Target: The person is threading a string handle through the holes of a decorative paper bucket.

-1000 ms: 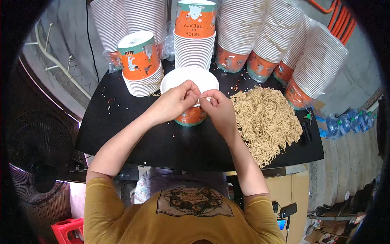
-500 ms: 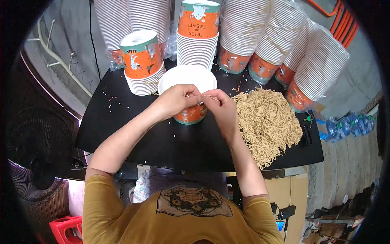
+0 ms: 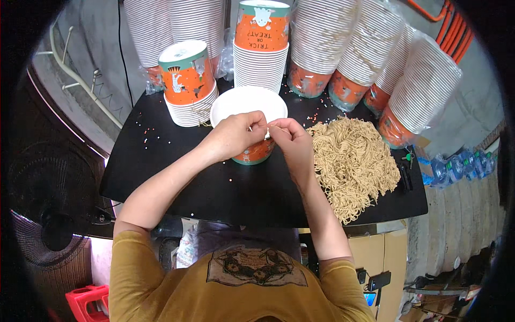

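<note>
A paper bucket (image 3: 249, 101) stands upright in front of me, white inside and orange with a green base outside. At its near right rim my left hand (image 3: 238, 130) is closed, thumb and fingers pinched at the edge. My right hand (image 3: 294, 140) pinches the end of a thin tan cord (image 3: 279, 128) right beside the left fingertips. Both hands hide part of the rim and the front wall. Whether the cord passes through the wall cannot be seen. Close to my right forearm lies a large heap of tan cords (image 3: 351, 163).
Behind the bucket stand an upside-down bucket stack (image 3: 260, 64) and a shorter stack (image 3: 189, 80) with cord at its rim. Plastic-wrapped stacks (image 3: 322, 43) line the far edge of the black table (image 3: 177, 182). Small beads are scattered about. A fan (image 3: 51, 225) is at left.
The bucket and my left hand have shifted very slightly right. Both hands keep their pinch at the rim, and the fingertips have moved only a little.
</note>
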The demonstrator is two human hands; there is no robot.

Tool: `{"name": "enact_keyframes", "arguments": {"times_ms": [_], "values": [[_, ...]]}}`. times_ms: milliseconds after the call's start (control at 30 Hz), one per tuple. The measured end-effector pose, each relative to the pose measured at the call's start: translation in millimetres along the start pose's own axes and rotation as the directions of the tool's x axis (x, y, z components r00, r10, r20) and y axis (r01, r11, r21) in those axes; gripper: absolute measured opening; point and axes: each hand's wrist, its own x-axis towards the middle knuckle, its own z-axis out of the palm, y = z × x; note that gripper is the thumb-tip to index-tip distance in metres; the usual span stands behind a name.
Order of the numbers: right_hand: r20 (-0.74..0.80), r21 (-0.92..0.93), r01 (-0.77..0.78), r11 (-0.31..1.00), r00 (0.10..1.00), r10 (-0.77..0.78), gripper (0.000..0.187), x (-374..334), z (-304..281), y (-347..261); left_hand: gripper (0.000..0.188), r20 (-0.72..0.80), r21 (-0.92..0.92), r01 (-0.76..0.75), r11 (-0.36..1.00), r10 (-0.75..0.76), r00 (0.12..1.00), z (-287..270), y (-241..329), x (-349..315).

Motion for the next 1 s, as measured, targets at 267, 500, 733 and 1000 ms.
{"name": "enact_keyframes", "arguments": {"times_ms": [267,500,733,1000], "values": [[0.029,-0.061,0.002,0.998,1.000,0.000,0.011,2,-3,1,0.023,-0.034,0.063,-0.008,0.998,0.011,0.999,1,2,0],[0.021,-0.072,0.005,0.997,1.000,-0.004,0.010,2,-5,0,0.023,-0.048,0.114,-0.013,0.993,0.019,0.999,2,4,0],[-0.004,-0.063,0.013,0.998,1.000,-0.014,0.010,5,-6,3,0.018,-0.054,0.149,-0.017,0.989,0.025,0.998,3,4,0],[-0.023,-0.098,-0.032,0.995,0.999,0.029,0.013,3,-8,-5,0.019,-0.073,0.175,-0.017,0.984,0.030,0.997,2,7,-1]]}}
